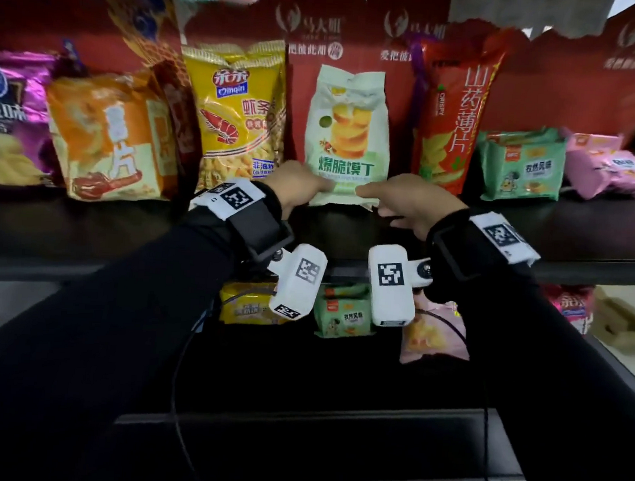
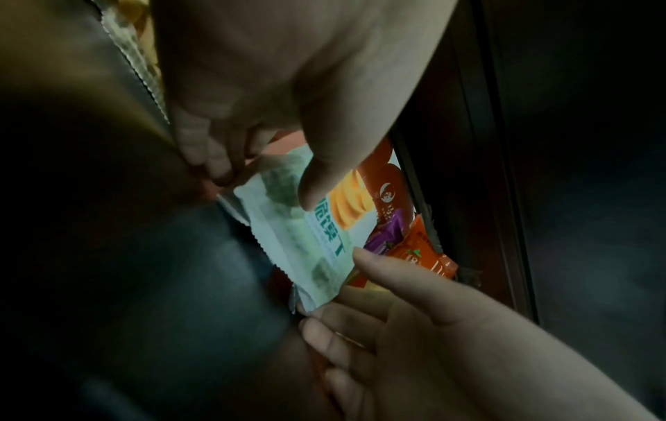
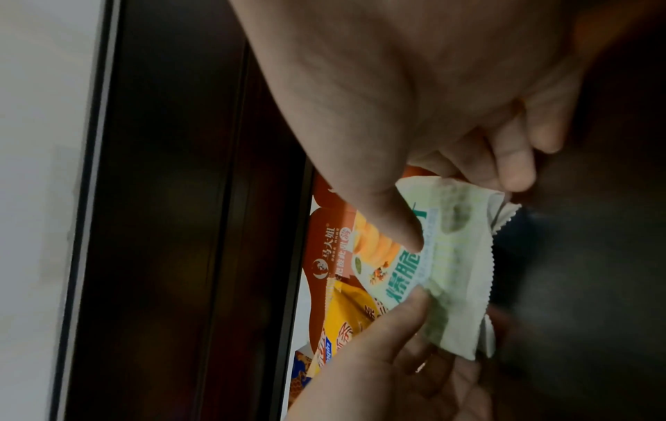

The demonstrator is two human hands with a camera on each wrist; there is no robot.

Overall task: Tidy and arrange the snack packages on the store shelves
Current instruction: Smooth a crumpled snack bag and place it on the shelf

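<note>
A pale green snack bag [image 1: 347, 130] with stacked golden rounds printed on it stands upright in the middle of the dark shelf [image 1: 587, 234], against a red backing card. My left hand [image 1: 304, 187] pinches its bottom left corner and my right hand [image 1: 385, 203] pinches its bottom right corner. In the left wrist view the left hand [image 2: 266, 176] has its thumb on the bag [image 2: 299, 242] front and its fingers curled behind. The right wrist view shows the right hand [image 3: 465, 210] holding the bag [image 3: 454, 270] the same way.
A yellow shrimp-stick bag [image 1: 238, 116] stands close on the left, and a tall orange-red chip bag [image 1: 453, 118] on the right. Farther out are an orange bag [image 1: 110, 138], a purple bag [image 1: 7, 117], green packs [image 1: 521, 163] and pink packs [image 1: 610, 169]. Small packs [image 1: 341, 312] lie on the lower shelf.
</note>
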